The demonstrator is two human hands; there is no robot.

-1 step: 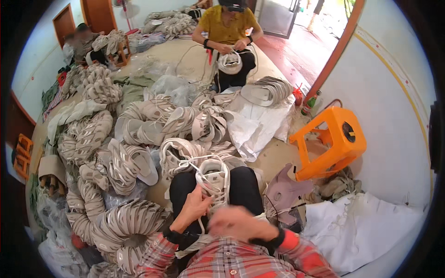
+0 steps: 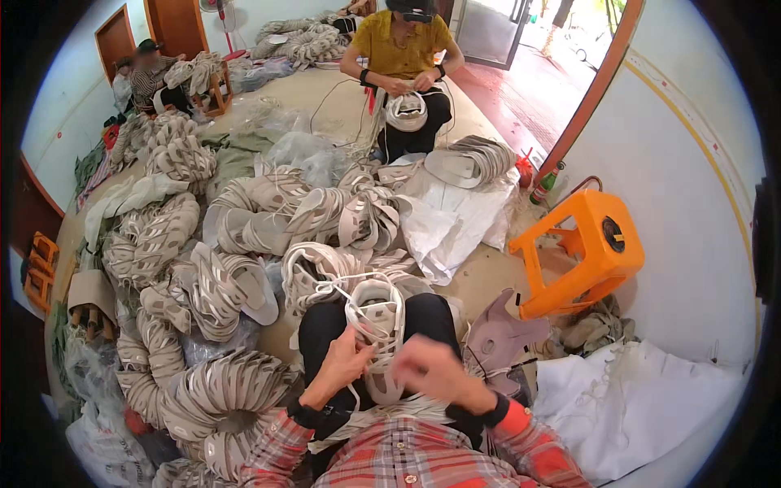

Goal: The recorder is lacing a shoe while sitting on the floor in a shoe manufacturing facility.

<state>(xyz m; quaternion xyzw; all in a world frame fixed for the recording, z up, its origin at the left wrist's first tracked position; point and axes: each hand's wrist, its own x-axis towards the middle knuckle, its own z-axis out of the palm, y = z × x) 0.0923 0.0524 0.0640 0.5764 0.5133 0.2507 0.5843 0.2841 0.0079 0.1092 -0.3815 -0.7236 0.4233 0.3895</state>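
Lacing goes best if the left hand [image 2: 346,358] keeps its fingers pinched on the white cord [image 2: 351,286] while the blurred right hand [image 2: 431,366] (grip unreadable) steadies the pale shoe upper [image 2: 376,313] on the lap.

- Head view: worn on the person's head, looking steeply down, close over both hands [image 2: 390,366] and lap.
- Wide fisheye; floor [image 2: 325,98] and far doorway [image 2: 496,32] curve toward the rim.
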